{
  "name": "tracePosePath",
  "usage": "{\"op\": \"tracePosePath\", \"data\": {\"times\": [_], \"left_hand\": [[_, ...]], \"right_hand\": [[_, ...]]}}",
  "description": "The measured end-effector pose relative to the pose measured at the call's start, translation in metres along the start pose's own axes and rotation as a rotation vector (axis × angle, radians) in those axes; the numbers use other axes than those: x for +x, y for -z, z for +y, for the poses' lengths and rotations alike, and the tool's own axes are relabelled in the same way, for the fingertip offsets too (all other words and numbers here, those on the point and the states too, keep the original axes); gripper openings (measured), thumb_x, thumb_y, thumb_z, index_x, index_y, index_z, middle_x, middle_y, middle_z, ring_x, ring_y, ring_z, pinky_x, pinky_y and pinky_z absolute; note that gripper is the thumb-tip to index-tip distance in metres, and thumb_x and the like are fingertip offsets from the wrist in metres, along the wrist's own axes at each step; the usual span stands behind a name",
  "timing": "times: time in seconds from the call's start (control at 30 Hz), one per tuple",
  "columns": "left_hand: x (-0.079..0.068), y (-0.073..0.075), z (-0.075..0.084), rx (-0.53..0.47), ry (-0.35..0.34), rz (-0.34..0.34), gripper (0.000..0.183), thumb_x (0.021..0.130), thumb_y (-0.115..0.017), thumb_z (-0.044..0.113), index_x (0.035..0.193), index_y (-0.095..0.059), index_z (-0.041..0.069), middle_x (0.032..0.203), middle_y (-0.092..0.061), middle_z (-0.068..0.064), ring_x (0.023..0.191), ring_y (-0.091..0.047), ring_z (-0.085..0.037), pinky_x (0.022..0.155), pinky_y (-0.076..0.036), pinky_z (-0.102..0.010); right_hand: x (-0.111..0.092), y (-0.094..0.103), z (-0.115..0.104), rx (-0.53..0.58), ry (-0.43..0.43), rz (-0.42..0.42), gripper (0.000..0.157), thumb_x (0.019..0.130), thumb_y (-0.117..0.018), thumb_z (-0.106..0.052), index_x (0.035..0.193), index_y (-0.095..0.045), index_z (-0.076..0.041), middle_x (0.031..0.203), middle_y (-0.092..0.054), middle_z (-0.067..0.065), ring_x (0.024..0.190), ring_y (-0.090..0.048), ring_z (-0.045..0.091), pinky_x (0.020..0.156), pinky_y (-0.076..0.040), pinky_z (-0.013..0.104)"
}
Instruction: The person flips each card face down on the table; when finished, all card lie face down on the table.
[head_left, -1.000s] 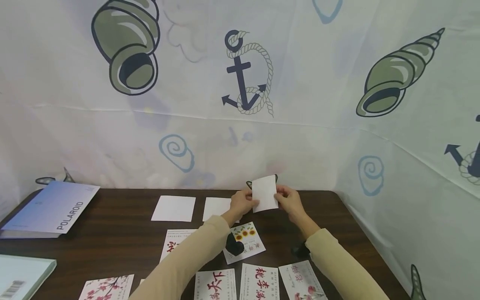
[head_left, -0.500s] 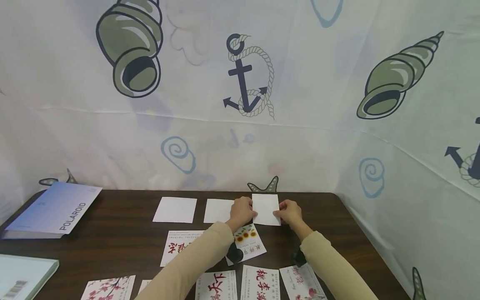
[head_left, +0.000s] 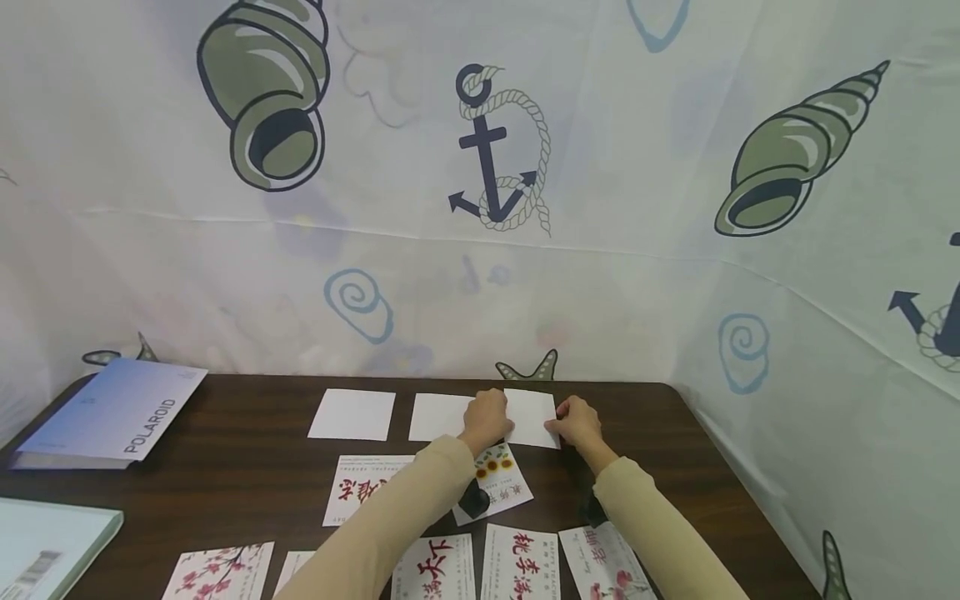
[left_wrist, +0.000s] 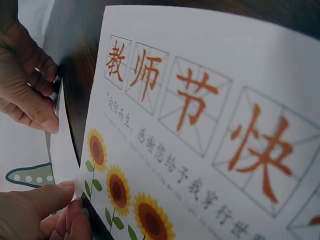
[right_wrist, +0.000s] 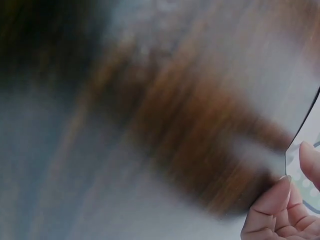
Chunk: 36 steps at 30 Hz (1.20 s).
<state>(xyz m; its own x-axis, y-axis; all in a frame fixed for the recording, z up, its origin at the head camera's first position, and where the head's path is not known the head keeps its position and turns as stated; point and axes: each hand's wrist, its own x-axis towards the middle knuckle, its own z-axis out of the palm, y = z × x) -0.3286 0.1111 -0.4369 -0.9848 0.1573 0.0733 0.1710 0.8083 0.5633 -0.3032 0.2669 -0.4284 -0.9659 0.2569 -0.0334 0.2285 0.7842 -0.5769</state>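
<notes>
A white blank-faced card (head_left: 529, 417) is between my two hands at the back of the table, at the right end of a row of white cards. My left hand (head_left: 486, 419) pinches its left side; in the left wrist view, the thumb of the left hand (left_wrist: 40, 212) lies on the card's face with fingers under the edge. My right hand (head_left: 579, 423) pinches the opposite edge. Just in front, partly behind the left forearm, lies a sunflower card (head_left: 504, 483), whose large red characters fill the left wrist view. The right wrist view is mostly blur, with my right fingertips (right_wrist: 275, 200) at the corner.
Two more white cards (head_left: 352, 414) (head_left: 438, 417) lie left of my hands. Printed cards (head_left: 519, 562) stretch along the front, some covered by my left sleeve. A blue POLAROID folder (head_left: 112, 412) and a pale book (head_left: 52, 542) sit at left. A patterned curtain (head_left: 615, 317) hangs behind.
Both hands have lowered the white card from a raised, tilted pose down to the tabletop, level with the other white cards. It stays pinched between them.
</notes>
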Motion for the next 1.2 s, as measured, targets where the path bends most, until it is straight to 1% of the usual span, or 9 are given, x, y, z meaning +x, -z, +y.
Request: {"op": "tracePosePath", "data": {"times": [0.17,0.37,0.47,0.57,0.63,0.83,0.93,1.07,1.2], "left_hand": [[-0.004,0.006,-0.005,-0.024,-0.012,-0.005,0.023,0.073,-0.079,0.014,0.089,-0.067,0.002,0.084,-0.066,-0.012,0.073,-0.062,-0.027,0.062,-0.051,-0.039],[-0.013,0.034,-0.018,-0.160,-0.124,0.003,0.025,0.079,-0.075,0.016,0.096,-0.067,0.000,0.078,-0.064,-0.006,0.064,-0.061,-0.016,0.058,-0.048,-0.028],[-0.026,0.056,-0.036,-0.269,-0.148,-0.024,0.033,0.080,-0.073,0.016,0.108,-0.065,-0.001,0.082,-0.066,-0.007,0.062,-0.063,-0.013,0.057,-0.049,-0.023],[-0.043,0.080,-0.060,-0.376,-0.133,-0.051,0.040,0.081,-0.073,0.013,0.115,-0.062,-0.004,0.087,-0.066,-0.010,0.063,-0.065,-0.015,0.056,-0.053,-0.025],[-0.055,0.095,-0.080,-0.395,-0.110,-0.058,0.040,0.081,-0.072,0.012,0.116,-0.061,-0.004,0.088,-0.066,-0.010,0.065,-0.065,-0.016,0.058,-0.054,-0.025],[-0.091,0.129,-0.134,-0.321,-0.013,-0.044,0.042,0.079,-0.074,0.011,0.115,-0.061,-0.004,0.091,-0.065,-0.008,0.070,-0.062,-0.014,0.062,-0.053,-0.027],[-0.106,0.137,-0.154,-0.257,0.023,-0.046,0.042,0.077,-0.075,0.012,0.114,-0.062,-0.003,0.090,-0.064,-0.007,0.074,-0.058,-0.015,0.063,-0.052,-0.028],[-0.121,0.140,-0.170,-0.190,0.056,-0.052,0.044,0.073,-0.078,0.012,0.111,-0.063,-0.003,0.088,-0.062,-0.006,0.074,-0.055,-0.015,0.061,-0.049,-0.028],[-0.130,0.138,-0.176,-0.129,0.051,-0.034,0.044,0.069,-0.082,0.011,0.107,-0.064,-0.001,0.081,-0.057,-0.004,0.068,-0.050,-0.014,0.059,-0.044,-0.027]], "right_hand": [[-0.002,-0.002,-0.004,-0.001,0.019,0.004,0.031,0.079,-0.073,-0.012,0.100,-0.057,0.003,0.078,-0.055,0.009,0.070,-0.054,0.022,0.068,-0.044,0.037],[-0.012,0.000,-0.021,0.132,0.153,0.083,0.025,0.082,-0.069,-0.007,0.101,-0.060,0.005,0.074,-0.055,0.008,0.062,-0.051,0.016,0.054,-0.040,0.027],[-0.027,-0.008,-0.036,0.202,0.217,0.054,0.022,0.081,-0.069,-0.005,0.099,-0.061,0.006,0.070,-0.053,0.006,0.056,-0.048,0.012,0.050,-0.041,0.023],[-0.046,-0.023,-0.053,0.271,0.248,-0.035,0.021,0.081,-0.069,-0.003,0.098,-0.061,0.005,0.069,-0.052,0.003,0.056,-0.046,0.009,0.049,-0.044,0.021],[-0.057,-0.033,-0.064,0.301,0.285,-0.097,0.021,0.081,-0.069,-0.003,0.099,-0.060,0.005,0.070,-0.051,0.003,0.057,-0.047,0.009,0.049,-0.045,0.020],[-0.083,-0.061,-0.092,0.317,0.415,-0.234,0.024,0.081,-0.070,-0.004,0.100,-0.060,0.006,0.070,-0.052,0.001,0.057,-0.045,0.008,0.049,-0.039,0.018],[-0.090,-0.072,-0.101,0.291,0.417,-0.271,0.025,0.079,-0.072,-0.005,0.099,-0.061,0.005,0.069,-0.052,0.000,0.056,-0.045,0.008,0.049,-0.037,0.018],[-0.097,-0.085,-0.110,0.224,0.412,-0.297,0.027,0.076,-0.075,-0.006,0.098,-0.061,0.003,0.069,-0.051,-0.001,0.058,-0.044,0.008,0.050,-0.036,0.018],[-0.104,-0.093,-0.119,0.112,0.451,-0.268,0.030,0.072,-0.079,-0.008,0.093,-0.060,0.001,0.066,-0.049,-0.001,0.058,-0.042,0.010,0.053,-0.034,0.022]]}}
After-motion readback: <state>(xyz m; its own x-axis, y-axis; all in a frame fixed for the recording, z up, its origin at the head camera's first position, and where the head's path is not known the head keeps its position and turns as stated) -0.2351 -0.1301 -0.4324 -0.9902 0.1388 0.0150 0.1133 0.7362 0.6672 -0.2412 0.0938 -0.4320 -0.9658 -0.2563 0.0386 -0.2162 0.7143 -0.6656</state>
